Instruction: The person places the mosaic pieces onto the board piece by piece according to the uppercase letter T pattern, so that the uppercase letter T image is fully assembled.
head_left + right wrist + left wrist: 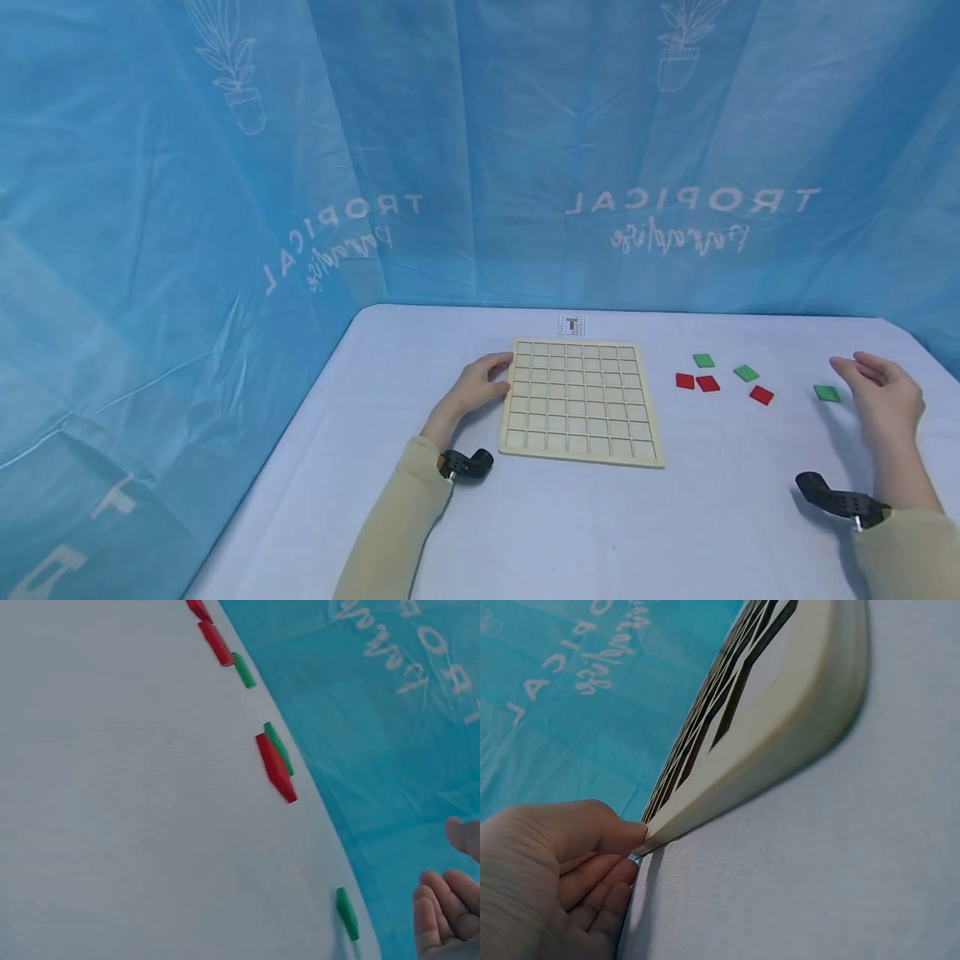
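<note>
A pale wooden grid board (pixel 581 459) lies flat on the white table, its square cells bare. Fingertips and thumb of my left hand (pixel 474 385) rest against the board's left edge; in the left wrist view the thumb (pixel 615 834) touches the rim and the fingers bend loosely below it. To the far right, my right hand (pixel 887 400) hovers over the table, fingers relaxed and holding nothing. Just left of it is a green square tile (pixel 827 392). Between board and right hand lie a red tile (pixel 761 395) and another green tile (pixel 746 373).
Nearer the board are two red tiles, the left one (pixel 685 381) beside the other (pixel 707 383), with a green tile (pixel 703 360) behind them. A small printed grid card (pixel 572 325) lies beyond the board. Blue curtains (pixel 525 167) hang along the table's back and left.
</note>
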Demonstrator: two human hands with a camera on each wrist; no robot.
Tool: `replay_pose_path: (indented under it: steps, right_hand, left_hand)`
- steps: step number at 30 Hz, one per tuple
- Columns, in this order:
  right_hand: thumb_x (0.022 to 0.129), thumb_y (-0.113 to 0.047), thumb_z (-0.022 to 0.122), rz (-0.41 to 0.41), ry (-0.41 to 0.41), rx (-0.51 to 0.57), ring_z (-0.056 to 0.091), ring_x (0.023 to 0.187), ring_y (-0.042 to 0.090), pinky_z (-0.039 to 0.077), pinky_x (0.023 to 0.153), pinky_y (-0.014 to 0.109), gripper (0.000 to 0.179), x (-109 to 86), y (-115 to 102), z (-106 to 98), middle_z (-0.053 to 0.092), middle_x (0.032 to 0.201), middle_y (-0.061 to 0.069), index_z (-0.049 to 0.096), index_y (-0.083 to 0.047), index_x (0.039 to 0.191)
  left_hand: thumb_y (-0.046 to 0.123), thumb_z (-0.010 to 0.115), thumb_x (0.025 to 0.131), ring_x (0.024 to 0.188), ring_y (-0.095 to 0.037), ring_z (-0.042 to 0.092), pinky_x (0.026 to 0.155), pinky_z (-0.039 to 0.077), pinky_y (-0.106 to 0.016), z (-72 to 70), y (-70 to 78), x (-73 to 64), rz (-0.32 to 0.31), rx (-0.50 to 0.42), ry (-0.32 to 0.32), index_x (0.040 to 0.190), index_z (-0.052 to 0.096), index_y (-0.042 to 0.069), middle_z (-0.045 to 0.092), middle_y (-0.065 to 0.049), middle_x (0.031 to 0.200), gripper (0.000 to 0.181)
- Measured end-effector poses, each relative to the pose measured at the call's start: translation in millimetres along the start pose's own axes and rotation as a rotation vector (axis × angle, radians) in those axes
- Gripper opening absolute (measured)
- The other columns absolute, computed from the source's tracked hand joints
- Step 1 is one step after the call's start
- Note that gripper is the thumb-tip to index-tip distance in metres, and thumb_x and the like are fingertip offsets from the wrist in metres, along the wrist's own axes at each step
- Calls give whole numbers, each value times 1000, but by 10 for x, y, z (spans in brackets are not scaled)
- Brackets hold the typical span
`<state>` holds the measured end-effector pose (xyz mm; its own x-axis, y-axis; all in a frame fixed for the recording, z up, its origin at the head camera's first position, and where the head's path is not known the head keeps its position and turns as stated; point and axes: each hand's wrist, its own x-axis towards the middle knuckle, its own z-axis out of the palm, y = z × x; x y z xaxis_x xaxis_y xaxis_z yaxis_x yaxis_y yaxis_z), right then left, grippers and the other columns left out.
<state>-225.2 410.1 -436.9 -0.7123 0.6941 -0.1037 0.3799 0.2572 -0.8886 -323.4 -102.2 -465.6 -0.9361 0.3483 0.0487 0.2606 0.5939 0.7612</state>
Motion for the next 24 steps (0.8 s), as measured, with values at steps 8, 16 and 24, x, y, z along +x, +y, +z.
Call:
replay_pose_path:
  steps: [8,16,24]
  right_hand:
    - [93,-37,54,1,93,-113,53,91,11,47,93,25,61,13,212,87,55,115,5,37,-9,144]
    - [95,-25,52,-136,102,-219,47,112,42,30,106,49,55,36,383,137,48,131,28,39,7,138]
    - [95,-21,54,-207,71,-304,41,117,47,27,105,58,55,29,449,169,46,127,34,38,11,136]
  left_hand:
    - [5,63,87,129,-22,42,108,34,-32,2,-6,-10,4,-2,2,139,46,7,48,-9,138,55]
    - [5,62,87,129,-23,42,108,34,-32,-4,1,-18,7,2,2,139,46,7,47,-9,138,55]
    - [6,63,87,129,-23,42,108,34,-31,-2,6,-20,-4,2,0,140,45,8,47,-9,139,55]
